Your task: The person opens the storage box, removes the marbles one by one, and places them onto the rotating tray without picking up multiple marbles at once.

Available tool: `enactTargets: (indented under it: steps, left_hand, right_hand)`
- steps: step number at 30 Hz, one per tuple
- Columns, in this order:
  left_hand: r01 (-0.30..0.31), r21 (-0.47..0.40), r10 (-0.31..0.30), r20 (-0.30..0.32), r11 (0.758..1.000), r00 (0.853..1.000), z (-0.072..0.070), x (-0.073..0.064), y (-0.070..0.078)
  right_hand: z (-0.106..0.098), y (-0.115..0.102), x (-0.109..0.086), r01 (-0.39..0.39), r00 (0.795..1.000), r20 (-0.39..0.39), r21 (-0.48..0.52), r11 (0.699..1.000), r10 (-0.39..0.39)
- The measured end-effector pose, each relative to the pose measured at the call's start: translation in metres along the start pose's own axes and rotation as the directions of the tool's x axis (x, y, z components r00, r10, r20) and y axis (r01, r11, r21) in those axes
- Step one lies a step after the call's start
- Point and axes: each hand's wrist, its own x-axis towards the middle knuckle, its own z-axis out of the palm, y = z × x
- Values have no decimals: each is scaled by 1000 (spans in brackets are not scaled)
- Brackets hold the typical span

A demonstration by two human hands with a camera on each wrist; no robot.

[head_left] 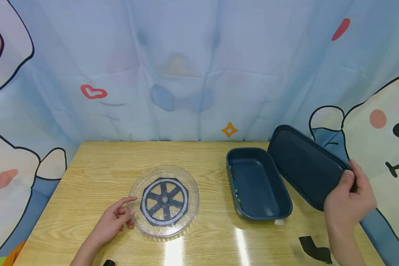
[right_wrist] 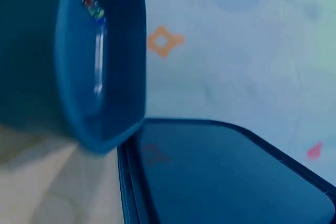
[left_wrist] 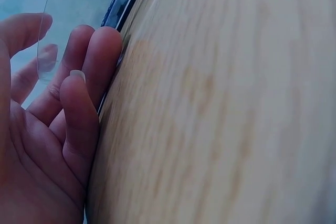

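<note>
A clear round turntable [head_left: 165, 231], with a dark spoked wheel pattern in its middle, lies on the wooden table left of centre. My left hand [head_left: 114, 218] is at its left edge, the index finger reaching over the rim and the other fingers loosely bent. In the left wrist view, those fingers [left_wrist: 102, 51] are close beside the clear rim. My right hand [head_left: 350, 199] grips a dark blue lid [head_left: 309, 166] by its right end, tilted up. The lid's far side overlaps the dark blue rectangular box [head_left: 259, 188]. Several small green and blue beads [head_left: 237, 197] line the box's left wall.
A black strip [head_left: 316, 251] lies by my right forearm, and a small black object [head_left: 109, 262] shows at the bottom edge. Behind the wooden table [head_left: 212, 159] hangs a light blue cartoon curtain [head_left: 186, 74]. A small white piece [head_left: 279, 222] pokes out by the box's near corner.
</note>
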Motion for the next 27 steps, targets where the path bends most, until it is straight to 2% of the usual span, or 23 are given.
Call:
enactTargets:
  steps: [2, 5, 7, 11, 13, 15, 19, 22, 27]
  left_hand:
    - [3, 0, -3, -1, 1000, 1000, 0, 0, 0]
    - [6, 7, -6, -3, 1000, 1000, 0, 0, 0]
    - [8, 4, -8, -6, 1000, 1000, 0, 1, 0]
    - [24, 17, -24, -17, 1000, 1000, 1, 2, 1]
    - [30, 35, -29, -20, 999, 999, 2, 2, 2]
    - [39, 58, -38, -21, 998, 999, 3, 2, 3]
    - [50, 77, -48, -21, 996, 999, 5, 2, 5]
    - [54, 68, -52, -23, 996, 998, 6, 3, 5]
    - [70, 36, -70, -15, 997, 997, 8, 5, 7]
  right_hand:
    - [-5, 13, 5, -132, 991, 3, 2, 991, 132]
    - [-9, 33, 10, -285, 958, -11, 49, 957, 286]
    - [-11, 46, 13, -359, 932, -13, 92, 929, 362]
    - [-13, 67, 17, -448, 888, -22, 184, 875, 459]
    - [-15, 76, 19, -473, 875, -17, 193, 860, 485]
    - [-17, 83, 22, -486, 870, -17, 144, 862, 493]
    - [-23, 95, 25, -498, 867, 3, -37, 867, 498]
    - [-28, 104, 25, -519, 851, 16, -131, 845, 525]
    - [-33, 120, 22, -543, 830, 14, -208, 814, 558]
